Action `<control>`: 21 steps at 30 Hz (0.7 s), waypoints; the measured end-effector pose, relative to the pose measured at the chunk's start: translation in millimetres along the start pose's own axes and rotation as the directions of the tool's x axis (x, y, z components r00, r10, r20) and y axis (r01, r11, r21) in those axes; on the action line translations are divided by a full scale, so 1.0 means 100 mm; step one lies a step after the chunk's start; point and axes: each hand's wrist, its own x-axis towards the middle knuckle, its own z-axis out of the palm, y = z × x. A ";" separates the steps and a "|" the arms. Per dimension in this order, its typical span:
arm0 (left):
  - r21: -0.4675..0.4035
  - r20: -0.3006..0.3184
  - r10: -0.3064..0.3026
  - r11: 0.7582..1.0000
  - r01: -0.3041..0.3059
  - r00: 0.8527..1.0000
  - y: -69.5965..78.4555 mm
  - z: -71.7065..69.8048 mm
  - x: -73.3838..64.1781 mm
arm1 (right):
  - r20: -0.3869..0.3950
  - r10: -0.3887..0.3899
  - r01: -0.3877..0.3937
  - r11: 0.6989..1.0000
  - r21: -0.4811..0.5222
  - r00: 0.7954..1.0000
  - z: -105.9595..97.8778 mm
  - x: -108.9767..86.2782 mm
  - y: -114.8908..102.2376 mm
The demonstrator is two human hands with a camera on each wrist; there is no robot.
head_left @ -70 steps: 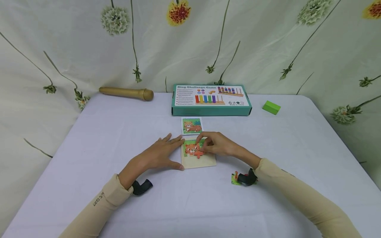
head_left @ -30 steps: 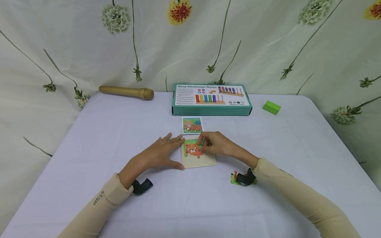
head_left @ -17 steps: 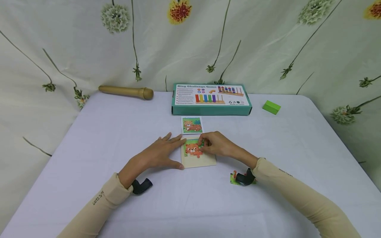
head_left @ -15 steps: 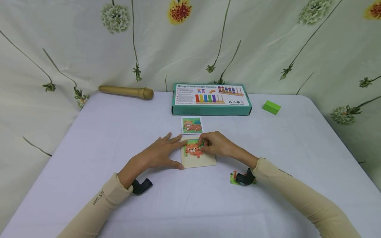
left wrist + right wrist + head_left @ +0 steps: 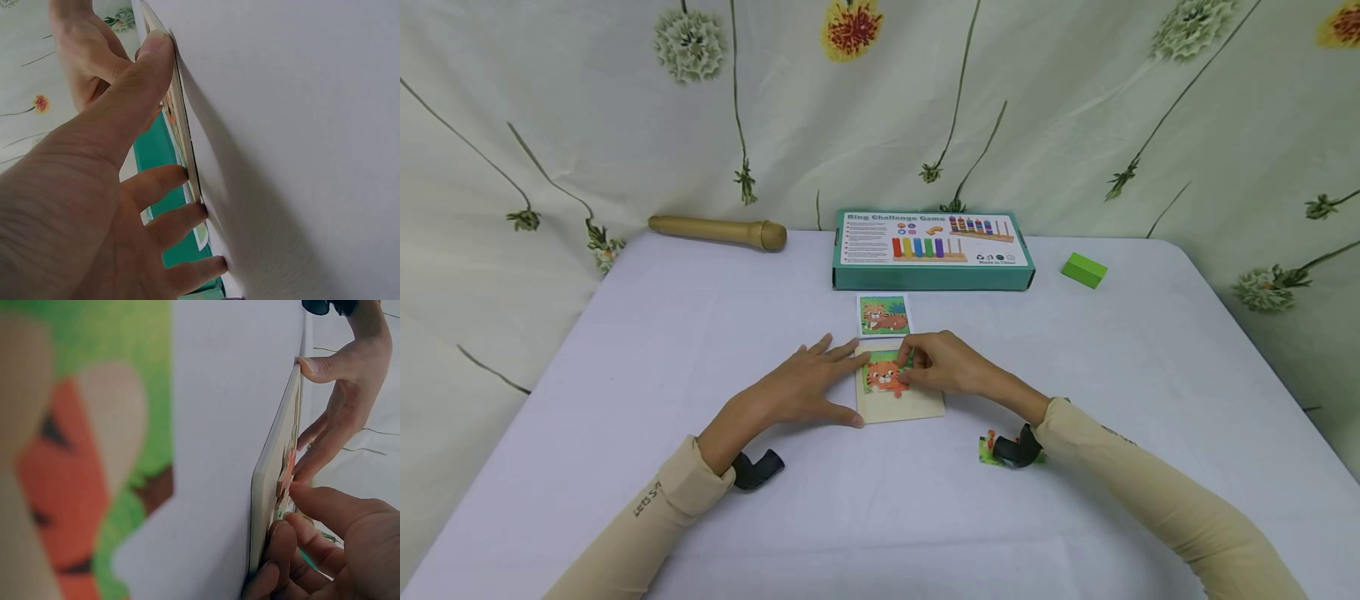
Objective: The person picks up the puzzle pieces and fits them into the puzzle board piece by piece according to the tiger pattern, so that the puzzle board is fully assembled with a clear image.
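Note:
A pale wooden puzzle board (image 5: 901, 408) lies flat mid-table with an orange tiger-face puzzle piece (image 5: 883, 379) on a green picture in its upper part. My left hand (image 5: 805, 383) is spread along the board's left side, thumb at the near corner and index fingertip over the picture. From the right, my right hand (image 5: 951, 362) pinches the tiger-face piece at its right side between thumb and fingers. In the right wrist view the thumb touches the orange piece (image 5: 285, 478), which sits slightly raised from the board (image 5: 270, 469). My right fingers hide the picture's right part.
A tiger picture card (image 5: 883, 317) lies just beyond the board. Behind it stand a green game box (image 5: 932, 279), a gold microphone-like stick (image 5: 715, 232) and a green block (image 5: 1084, 271). Loose puzzle pieces (image 5: 986, 450) lie under the right wrist's black camera mount (image 5: 1017, 451).
The tiger-face piece has shifted and turned slightly, most recently a little to the left. My left index finger has reached farther onto the board. My right hand stays nearly in place.

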 end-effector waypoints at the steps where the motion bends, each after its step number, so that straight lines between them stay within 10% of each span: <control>1: -0.001 0.002 -0.003 1.000 0.003 1.000 0.00 0.00 0.00 | 0.002 -0.002 0.002 1.000 -0.003 1.000 0.00 0.00 0.00; 21: -0.004 0.003 -0.007 1.000 0.007 1.000 0.00 0.00 0.00 | 0.033 0.006 -0.004 0.999 -0.041 0.999 -0.02 0.02 -0.05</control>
